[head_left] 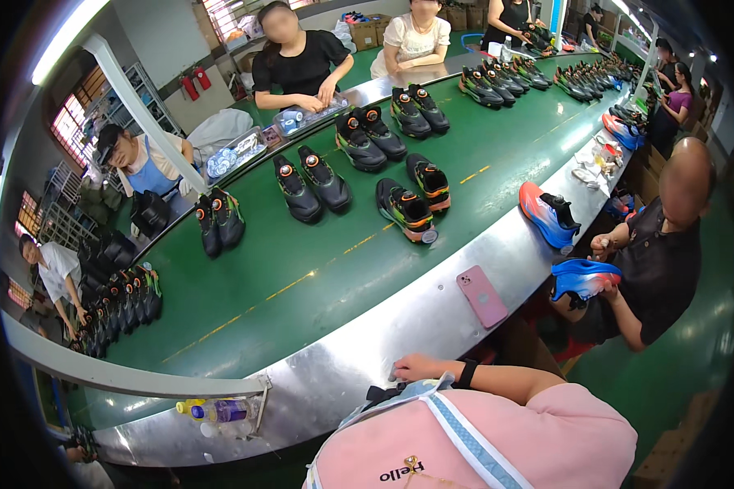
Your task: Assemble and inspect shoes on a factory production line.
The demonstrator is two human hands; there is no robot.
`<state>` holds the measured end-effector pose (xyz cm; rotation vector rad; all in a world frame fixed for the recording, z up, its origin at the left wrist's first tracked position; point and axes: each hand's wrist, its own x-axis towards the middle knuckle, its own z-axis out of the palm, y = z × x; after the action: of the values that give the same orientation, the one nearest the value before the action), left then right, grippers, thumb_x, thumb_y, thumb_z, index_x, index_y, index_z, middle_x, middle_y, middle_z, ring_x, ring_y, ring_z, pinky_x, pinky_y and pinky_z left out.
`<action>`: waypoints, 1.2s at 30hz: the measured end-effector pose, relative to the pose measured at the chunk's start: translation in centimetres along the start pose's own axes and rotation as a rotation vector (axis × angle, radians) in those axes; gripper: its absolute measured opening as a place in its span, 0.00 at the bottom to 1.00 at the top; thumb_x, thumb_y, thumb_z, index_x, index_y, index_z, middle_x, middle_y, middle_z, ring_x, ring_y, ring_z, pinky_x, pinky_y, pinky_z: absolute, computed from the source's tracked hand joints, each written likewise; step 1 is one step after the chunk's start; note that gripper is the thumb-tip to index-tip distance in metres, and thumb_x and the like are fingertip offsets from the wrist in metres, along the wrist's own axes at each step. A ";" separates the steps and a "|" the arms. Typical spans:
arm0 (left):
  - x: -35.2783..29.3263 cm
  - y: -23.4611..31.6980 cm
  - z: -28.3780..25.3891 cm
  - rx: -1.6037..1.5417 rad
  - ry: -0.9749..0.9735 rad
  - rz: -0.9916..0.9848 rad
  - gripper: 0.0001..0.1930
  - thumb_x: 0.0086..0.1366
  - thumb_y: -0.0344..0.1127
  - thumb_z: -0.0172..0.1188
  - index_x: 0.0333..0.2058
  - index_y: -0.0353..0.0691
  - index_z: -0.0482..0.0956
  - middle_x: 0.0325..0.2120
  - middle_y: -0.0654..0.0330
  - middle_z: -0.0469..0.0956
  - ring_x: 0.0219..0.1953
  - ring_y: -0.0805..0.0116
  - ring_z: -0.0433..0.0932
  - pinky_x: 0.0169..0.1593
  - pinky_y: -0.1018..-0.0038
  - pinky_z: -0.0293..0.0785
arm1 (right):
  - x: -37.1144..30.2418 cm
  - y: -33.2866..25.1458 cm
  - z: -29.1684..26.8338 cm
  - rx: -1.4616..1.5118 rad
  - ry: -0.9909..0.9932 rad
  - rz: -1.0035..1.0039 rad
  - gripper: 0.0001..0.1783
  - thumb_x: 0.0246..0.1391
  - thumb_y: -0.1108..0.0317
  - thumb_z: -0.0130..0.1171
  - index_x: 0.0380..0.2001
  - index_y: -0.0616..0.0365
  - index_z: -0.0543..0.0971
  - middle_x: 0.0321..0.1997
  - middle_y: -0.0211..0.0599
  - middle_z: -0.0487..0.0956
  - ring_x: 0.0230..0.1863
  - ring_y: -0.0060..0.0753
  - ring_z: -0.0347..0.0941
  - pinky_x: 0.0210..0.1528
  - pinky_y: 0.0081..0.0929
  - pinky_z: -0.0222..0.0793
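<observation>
Head view: we see one of our hands [416,368] at approx 6 o'clock, resting on the steel ledge [432,314] of the conveyor, fingers curled down, black wristband behind it. We can't tell if it is L or R, nor whether it grips anything; other hand not in frame. Nearest thing: pink phone [482,297], lying flat on the ledge twd 1 o'clock of the hand, apart from it. Green belt [302,269] carries dark shoe pairs; closest pair [416,198] w/ orange trim sits at 12 o'clock. Co-worker at 3 o'clock holds a blue shoe [583,278]. Bottles [216,410] at 8 o'clock.
</observation>
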<state>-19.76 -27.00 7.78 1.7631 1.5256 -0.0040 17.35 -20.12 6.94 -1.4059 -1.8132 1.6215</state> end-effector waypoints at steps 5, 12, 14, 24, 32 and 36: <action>-0.9 -2.2 -1.5 0.014 0.023 0.012 0.17 0.65 0.40 0.43 0.27 0.35 0.76 0.25 0.58 0.78 0.27 0.65 0.75 0.31 0.70 0.69 | 0.7 -2.0 1.0 0.059 -0.001 0.094 0.18 0.59 0.56 0.46 0.32 0.61 0.76 0.27 0.41 0.77 0.29 0.33 0.74 0.35 0.30 0.68; -1.4 -5.1 -2.7 0.005 0.059 0.026 0.17 0.65 0.40 0.43 0.27 0.35 0.76 0.25 0.58 0.78 0.27 0.65 0.75 0.31 0.70 0.69 | 3.0 -5.1 4.0 -0.111 -0.124 0.109 0.20 0.61 0.55 0.45 0.34 0.60 0.77 0.27 0.36 0.77 0.29 0.24 0.73 0.34 0.23 0.69; -2.0 -5.7 -3.1 0.005 0.067 0.024 0.17 0.65 0.40 0.43 0.27 0.35 0.76 0.25 0.58 0.78 0.27 0.65 0.75 0.31 0.70 0.69 | 3.5 -6.4 5.2 0.189 -0.129 0.128 0.20 0.62 0.55 0.43 0.36 0.60 0.77 0.28 0.33 0.77 0.28 0.22 0.72 0.34 0.22 0.69; 2.7 10.5 -10.9 -0.488 0.033 0.351 0.15 0.64 0.36 0.50 0.44 0.33 0.74 0.37 0.51 0.76 0.42 0.63 0.75 0.46 0.73 0.69 | 5.2 -13.0 5.3 0.129 -0.356 -0.124 0.18 0.61 0.58 0.44 0.26 0.62 0.74 0.22 0.29 0.73 0.25 0.20 0.69 0.33 0.20 0.69; 3.9 10.4 -12.8 -0.505 -0.164 0.430 0.12 0.62 0.33 0.53 0.42 0.36 0.77 0.32 0.56 0.77 0.35 0.68 0.76 0.41 0.76 0.71 | 3.2 -16.3 4.4 0.467 -0.345 0.037 0.29 0.62 0.47 0.41 0.41 0.66 0.75 0.34 0.39 0.77 0.36 0.27 0.74 0.44 0.25 0.70; 4.1 10.6 -13.0 -0.462 -0.089 0.554 0.08 0.60 0.28 0.54 0.38 0.34 0.77 0.28 0.61 0.76 0.31 0.75 0.73 0.37 0.79 0.69 | 3.3 -15.8 5.2 0.572 -0.333 -0.007 0.23 0.61 0.52 0.45 0.40 0.63 0.77 0.35 0.34 0.77 0.36 0.23 0.73 0.45 0.22 0.69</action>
<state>-15.91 -16.03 20.56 1.7111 0.8445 0.4993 4.83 -18.27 18.29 -0.9123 -1.3212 2.2376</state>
